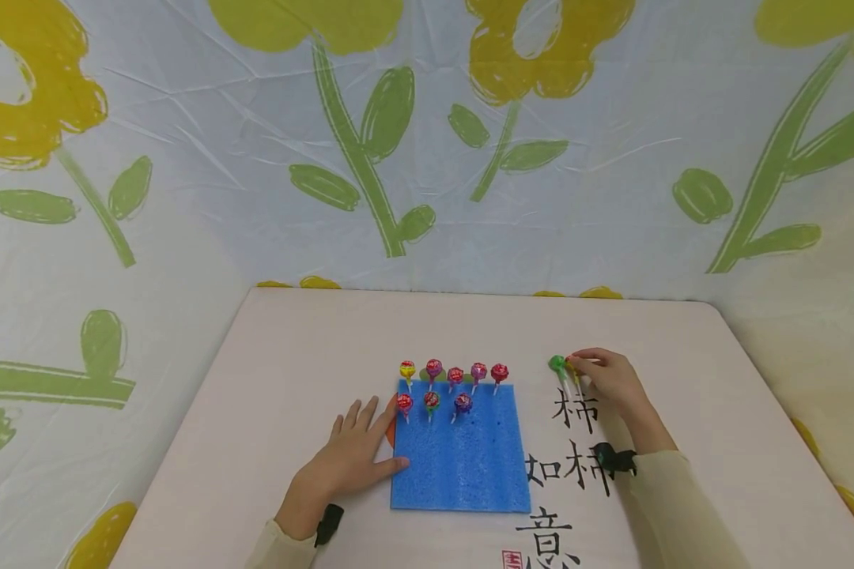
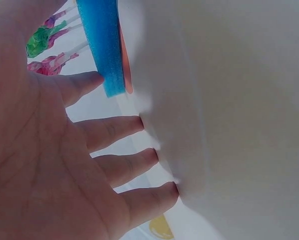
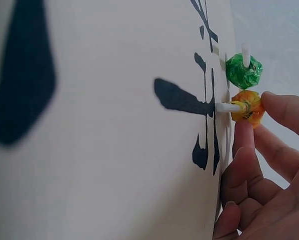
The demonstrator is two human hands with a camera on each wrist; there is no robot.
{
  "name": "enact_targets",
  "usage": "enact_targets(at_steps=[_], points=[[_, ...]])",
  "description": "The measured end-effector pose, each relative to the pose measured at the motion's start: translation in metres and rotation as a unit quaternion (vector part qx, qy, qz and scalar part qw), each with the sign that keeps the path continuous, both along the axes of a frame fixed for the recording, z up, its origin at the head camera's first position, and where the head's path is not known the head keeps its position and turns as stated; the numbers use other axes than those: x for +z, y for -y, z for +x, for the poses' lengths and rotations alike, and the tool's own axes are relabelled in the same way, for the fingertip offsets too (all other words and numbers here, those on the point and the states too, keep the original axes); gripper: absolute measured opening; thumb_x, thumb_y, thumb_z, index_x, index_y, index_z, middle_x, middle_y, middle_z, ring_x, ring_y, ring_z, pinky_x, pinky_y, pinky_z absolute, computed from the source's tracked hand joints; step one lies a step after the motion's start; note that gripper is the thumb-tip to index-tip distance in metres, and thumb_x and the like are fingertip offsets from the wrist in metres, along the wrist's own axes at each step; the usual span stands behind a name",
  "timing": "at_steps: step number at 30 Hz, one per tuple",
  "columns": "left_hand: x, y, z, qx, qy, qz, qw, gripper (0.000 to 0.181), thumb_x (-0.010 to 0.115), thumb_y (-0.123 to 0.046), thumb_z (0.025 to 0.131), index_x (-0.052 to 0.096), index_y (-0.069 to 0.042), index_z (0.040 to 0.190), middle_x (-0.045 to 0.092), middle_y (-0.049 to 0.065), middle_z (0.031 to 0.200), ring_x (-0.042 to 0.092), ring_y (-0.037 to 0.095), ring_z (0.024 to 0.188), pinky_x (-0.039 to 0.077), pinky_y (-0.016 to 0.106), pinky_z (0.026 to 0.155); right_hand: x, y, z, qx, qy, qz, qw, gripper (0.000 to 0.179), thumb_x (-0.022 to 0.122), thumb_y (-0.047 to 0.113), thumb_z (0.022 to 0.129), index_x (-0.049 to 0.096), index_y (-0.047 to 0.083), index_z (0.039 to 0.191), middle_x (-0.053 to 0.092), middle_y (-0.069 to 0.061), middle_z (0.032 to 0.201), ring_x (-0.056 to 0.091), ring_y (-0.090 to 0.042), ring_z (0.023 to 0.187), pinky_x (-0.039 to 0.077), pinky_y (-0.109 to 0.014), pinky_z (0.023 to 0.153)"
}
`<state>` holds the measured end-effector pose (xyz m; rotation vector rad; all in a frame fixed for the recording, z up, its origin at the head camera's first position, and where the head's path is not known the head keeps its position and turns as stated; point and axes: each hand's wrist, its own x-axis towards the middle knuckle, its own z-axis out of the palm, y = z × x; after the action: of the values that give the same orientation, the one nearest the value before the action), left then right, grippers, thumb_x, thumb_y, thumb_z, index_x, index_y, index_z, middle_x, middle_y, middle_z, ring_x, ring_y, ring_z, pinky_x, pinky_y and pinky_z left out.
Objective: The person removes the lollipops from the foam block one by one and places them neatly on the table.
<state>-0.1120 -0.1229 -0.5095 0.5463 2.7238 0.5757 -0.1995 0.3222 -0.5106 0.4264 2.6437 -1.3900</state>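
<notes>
Floral cloth (image 1: 206, 197), w/ yellow blooms & green stems, hangs behind the pale table (image 1: 292, 340), whose right half carries black brush characters (image 1: 576, 462) and a small red seal (image 1: 512, 559) near the bottom of the head view. Approx. mid-table we've got a blue foam block (image 1: 462, 470) w/ eight wrapped lollipops (image 1: 455, 375) standing in it: five along the far edge, three in the next row, sticks down, a couple of small dark holes to the R of those three. Our R hand (image 1: 612, 379) is off to the block's R, fingertips pinching the head of an orange-yellow lollipop (image 3: 247, 106); per the R wrist view, one fingertip is on the wrapper's side & another just under it, the white stick poking out clear of the fingers. Can't tell if that one's touching the table. Green lollipop (image 3: 244, 71) sits just beside it, outside the grip; can't tell if the wrappers touch. In the head view both sticks run back toward us, nr the topmost character. Our L hand (image 1: 349, 458) is on the block's L side, fingers spread apart, thumb & index at the foam's edge, the other three fingertips on the tabletop.
</notes>
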Motion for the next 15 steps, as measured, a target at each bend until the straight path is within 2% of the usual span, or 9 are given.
enact_targets(at_steps=[3, 10, 15], points=[[0.0006, -0.0001, 0.0002, -0.001, -0.003, 0.000, 1.0000, 0.090, 0.064, -0.061, 0.090, 0.029, -0.014, 0.159, 0.023, 0.023, 0.161, 0.015, 0.050, 0.146, 0.015, 0.071, 0.111, 0.0015, 0.0009, 0.0003, -0.003, 0.001, 0.000, 1.0000, 0.048, 0.060, 0.037, 0.101, 0.060, 0.001, 0.132, 0.059, -0.022, 0.123, 0.050, -0.027, 0.093, 0.042, -0.020, 0.062], [0.0007, -0.0004, 0.0001, -0.003, -0.004, -0.003, 1.0000, 0.090, 0.063, -0.061, 0.090, 0.029, -0.014, 0.159, 0.023, 0.023, 0.161, 0.015, 0.050, 0.146, 0.015, 0.070, 0.111, 0.0018, 0.0021, -0.0006, -0.008, 0.008, 0.002, 0.9999, 0.047, 0.061, 0.038, 0.101, 0.060, 0.002, 0.131, 0.059, -0.020, 0.120, 0.049, -0.024, 0.086, 0.042, -0.021, 0.060], [0.0021, -0.0009, 0.0008, -0.002, -0.003, -0.003, 1.0000, 0.089, 0.064, -0.060, 0.090, 0.030, -0.013, 0.158, 0.024, 0.023, 0.160, 0.016, 0.051, 0.146, 0.015, 0.070, 0.111, 0.0017, 0.0018, 0.0010, -0.006, 0.007, -0.001, 1.0000, 0.052, 0.060, 0.041, 0.100, 0.059, 0.001, 0.133, 0.057, -0.022, 0.126, 0.050, -0.029, 0.098, 0.044, -0.021, 0.065]])
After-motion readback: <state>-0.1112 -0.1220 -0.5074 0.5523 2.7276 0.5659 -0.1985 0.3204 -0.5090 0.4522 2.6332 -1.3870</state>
